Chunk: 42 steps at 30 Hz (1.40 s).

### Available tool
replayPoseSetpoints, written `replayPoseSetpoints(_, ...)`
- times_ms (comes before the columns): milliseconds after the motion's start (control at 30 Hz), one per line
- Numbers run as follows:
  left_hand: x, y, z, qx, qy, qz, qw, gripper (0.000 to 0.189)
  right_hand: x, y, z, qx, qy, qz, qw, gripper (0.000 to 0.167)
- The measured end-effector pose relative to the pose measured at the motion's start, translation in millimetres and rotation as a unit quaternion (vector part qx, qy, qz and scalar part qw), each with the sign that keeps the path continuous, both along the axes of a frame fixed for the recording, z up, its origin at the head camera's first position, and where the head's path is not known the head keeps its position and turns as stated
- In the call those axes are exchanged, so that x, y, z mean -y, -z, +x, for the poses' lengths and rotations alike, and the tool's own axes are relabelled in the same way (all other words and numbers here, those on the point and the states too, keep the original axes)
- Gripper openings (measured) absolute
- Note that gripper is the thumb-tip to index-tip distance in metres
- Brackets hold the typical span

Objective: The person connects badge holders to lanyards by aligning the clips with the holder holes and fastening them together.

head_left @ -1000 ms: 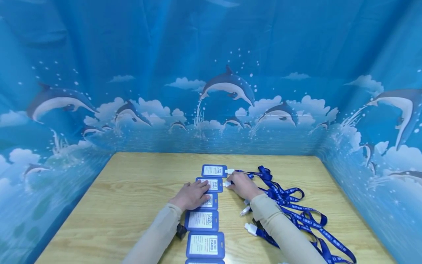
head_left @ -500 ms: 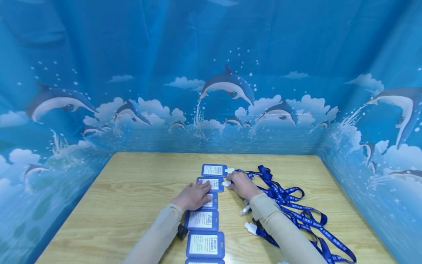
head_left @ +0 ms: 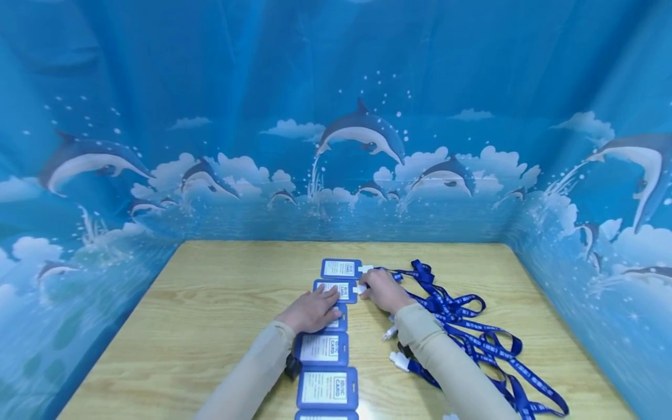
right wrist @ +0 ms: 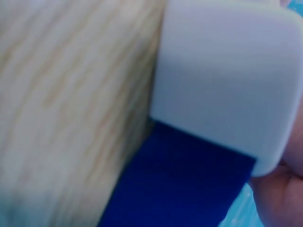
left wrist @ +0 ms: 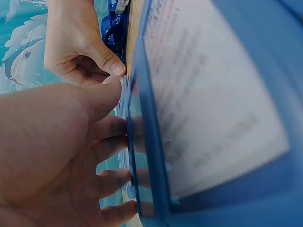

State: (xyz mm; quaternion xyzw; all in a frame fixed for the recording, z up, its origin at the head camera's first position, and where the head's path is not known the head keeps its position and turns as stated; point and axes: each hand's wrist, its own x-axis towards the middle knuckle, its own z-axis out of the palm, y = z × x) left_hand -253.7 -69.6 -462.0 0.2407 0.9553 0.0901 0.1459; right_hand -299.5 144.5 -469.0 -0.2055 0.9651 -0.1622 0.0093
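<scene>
Blue card holders with white cards lie in a column on the table. My left hand rests with outstretched fingers on the second card holder from the back, its palm partly over the one in front. At that second holder's right end, my right hand pinches a lanyard's white clip; the hand hides the strap behind it. Whether the clip is through the slot cannot be told. In the left wrist view the thumbs of my left hand and right hand almost meet beside the holders.
The rearmost card holder has a white clip at its slot. Tangled blue lanyards spread over the table's right side, partly under the right forearm. Another lanyard's white end piece fills the right wrist view. A dolphin-print curtain encloses the table.
My left hand and the second card holder have shifted slightly right, toward the clip. My right hand keeps its pinch on the clip almost in place.
</scene>
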Motion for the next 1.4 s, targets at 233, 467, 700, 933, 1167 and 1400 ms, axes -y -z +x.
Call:
replayPoseSetpoints(233, -9.0, -3.9, -3.0, 0.004, 0.002, -0.023, 0.9997, 0.061, -5, -3.6, 2.7, -0.008, -0.006, 0.003, 1.0, 0.026)
replayPoseSetpoints(467, -9.1, -2.4, -6.5, -0.001, 0.021, -0.008, 0.9997, 0.059, -10, -1.4, 6.2, -0.004, -0.006, -0.003, 1.0, 0.024)
replayPoseSetpoints(700, -1.0, 0.3, -6.6, 0.029, 0.005, 0.039, 0.9988, 0.058, -7, -2.6, 8.0, 0.027, 0.005, -0.01, 0.9996, 0.03)
replayPoseSetpoints(933, -4.3, -1.6, -7.0, 0.03, 0.004, 0.043, 0.9986, 0.059, -19, -32.2, 11.4, -0.007, 0.005, -0.054, 0.9985, 0.036)
replayPoseSetpoints(1167, -4.8, -3.7, -7.2, 0.017, 0.005, 0.061, 0.998, 0.06, -41, -69.7, 25.9, -0.056, -0.003, -0.062, 0.9965, 0.025)
replayPoseSetpoints(1400, 4.3, -9.1, 1.8, -0.031, -0.007, 0.102, 0.9943, 0.059, -56, -67.6, 44.9, -0.07, -0.006, -0.037, 0.9969, 0.022)
